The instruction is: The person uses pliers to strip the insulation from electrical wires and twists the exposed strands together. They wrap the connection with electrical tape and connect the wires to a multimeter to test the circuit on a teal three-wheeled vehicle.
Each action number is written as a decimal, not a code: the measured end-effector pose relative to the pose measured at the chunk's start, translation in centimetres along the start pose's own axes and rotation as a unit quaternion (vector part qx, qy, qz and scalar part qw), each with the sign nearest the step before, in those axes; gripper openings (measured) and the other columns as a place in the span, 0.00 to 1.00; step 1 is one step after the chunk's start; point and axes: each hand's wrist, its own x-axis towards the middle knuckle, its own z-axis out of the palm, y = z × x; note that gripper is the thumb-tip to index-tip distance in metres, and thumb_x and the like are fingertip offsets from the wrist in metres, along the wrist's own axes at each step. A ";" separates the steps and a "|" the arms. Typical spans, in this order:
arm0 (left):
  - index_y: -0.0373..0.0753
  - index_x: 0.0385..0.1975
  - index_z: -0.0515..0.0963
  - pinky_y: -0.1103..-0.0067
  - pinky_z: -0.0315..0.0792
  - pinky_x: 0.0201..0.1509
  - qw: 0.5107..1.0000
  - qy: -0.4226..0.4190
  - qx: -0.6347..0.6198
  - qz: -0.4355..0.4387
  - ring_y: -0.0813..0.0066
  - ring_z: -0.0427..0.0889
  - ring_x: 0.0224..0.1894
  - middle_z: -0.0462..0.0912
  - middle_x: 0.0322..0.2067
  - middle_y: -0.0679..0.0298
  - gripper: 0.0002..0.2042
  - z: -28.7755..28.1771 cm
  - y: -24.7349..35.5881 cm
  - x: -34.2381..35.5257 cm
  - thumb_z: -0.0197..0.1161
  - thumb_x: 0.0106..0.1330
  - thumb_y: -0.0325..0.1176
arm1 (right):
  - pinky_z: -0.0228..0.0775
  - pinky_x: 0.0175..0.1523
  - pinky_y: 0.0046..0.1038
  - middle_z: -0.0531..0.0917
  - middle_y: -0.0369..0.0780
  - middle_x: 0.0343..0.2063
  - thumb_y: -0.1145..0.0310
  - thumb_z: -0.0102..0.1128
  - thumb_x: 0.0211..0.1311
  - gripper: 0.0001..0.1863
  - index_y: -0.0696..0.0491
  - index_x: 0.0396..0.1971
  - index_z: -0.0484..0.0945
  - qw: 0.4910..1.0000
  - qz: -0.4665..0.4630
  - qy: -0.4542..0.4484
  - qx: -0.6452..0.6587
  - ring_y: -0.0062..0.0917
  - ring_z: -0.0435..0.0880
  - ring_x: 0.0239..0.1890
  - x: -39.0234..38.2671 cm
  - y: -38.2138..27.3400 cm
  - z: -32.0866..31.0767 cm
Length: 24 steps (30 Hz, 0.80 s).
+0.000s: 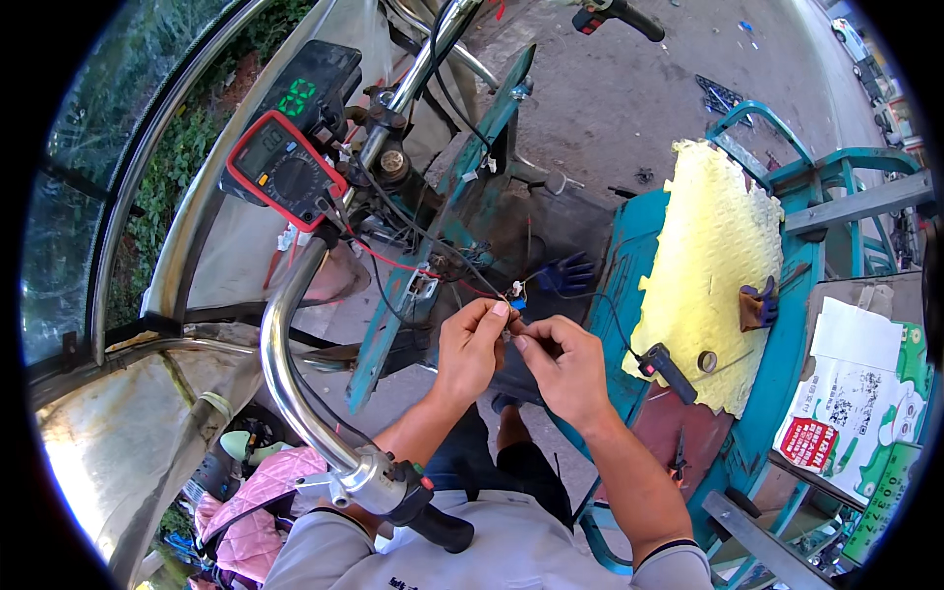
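My left hand (469, 352) and my right hand (564, 369) meet at the middle, fingertips nearly touching. Each pinches at thin wires; what exactly lies between the fingertips is too small to make out. A small blue connector (518, 304) and a white one sit just beyond my fingers, among loose wire ends. Several wires, including a red wire (388, 260), run from here toward the handlebar (281, 354). A red-framed multimeter (285, 171) with a lit screen rests by the dashboard display (313, 84). Behind my fingers lies a dark blue glove (564, 274).
To the right, a yellow foam sheet (710, 246) covers a teal metal seat frame, carrying a tape roll (706, 361), another glove (758, 305) and a black switch grip (668, 372). Pliers (678, 454) lie below it. A pink quilted cover (259, 506) hangs lower left.
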 end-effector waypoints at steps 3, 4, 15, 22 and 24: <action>0.32 0.35 0.81 0.86 0.62 0.21 0.999 -0.009 -0.026 -0.022 0.89 0.69 0.18 0.83 0.28 0.67 0.10 -0.3 -0.1 0.0 0.60 0.75 0.32 | 0.75 0.34 0.26 0.83 0.42 0.28 0.79 0.69 0.58 0.05 0.62 0.33 0.83 0.999 0.044 -0.004 0.014 0.25 0.83 0.28 -0.9 0.9 0.5; 0.32 0.35 0.81 0.86 0.63 0.22 1.000 -0.009 -0.012 -0.022 0.89 0.70 0.19 0.83 0.28 0.67 0.09 -0.4 -0.2 0.0 0.61 0.74 0.32 | 0.75 0.34 0.27 0.83 0.42 0.28 0.79 0.69 0.58 0.05 0.62 0.33 0.83 0.999 0.033 -0.002 0.012 0.26 0.84 0.28 -1.1 1.0 0.7; 0.33 0.34 0.81 0.87 0.61 0.22 0.999 0.002 -0.024 -0.039 0.87 0.72 0.20 0.82 0.26 0.67 0.07 -0.7 -1.0 -0.4 0.61 0.72 0.29 | 0.76 0.34 0.28 0.83 0.43 0.28 0.79 0.70 0.57 0.06 0.61 0.32 0.82 0.999 -0.024 0.015 -0.019 0.30 0.85 0.28 -2.1 1.9 0.8; 0.30 0.34 0.82 0.86 0.66 0.26 0.999 0.002 -0.019 -0.048 0.87 0.72 0.21 0.83 0.26 0.64 0.08 -1.0 -0.6 -1.0 0.62 0.72 0.28 | 0.75 0.33 0.27 0.83 0.43 0.28 0.79 0.71 0.57 0.06 0.61 0.32 0.82 0.999 -0.029 0.021 -0.007 0.28 0.84 0.27 -2.6 2.2 0.8; 0.30 0.34 0.82 0.86 0.67 0.26 0.999 0.000 -0.006 -0.052 0.87 0.72 0.21 0.83 0.26 0.64 0.08 -1.2 -0.8 -1.0 0.62 0.72 0.28 | 0.75 0.32 0.27 0.83 0.43 0.28 0.79 0.71 0.57 0.05 0.61 0.32 0.82 0.999 -0.030 0.021 -0.004 0.28 0.84 0.27 -2.7 2.1 0.8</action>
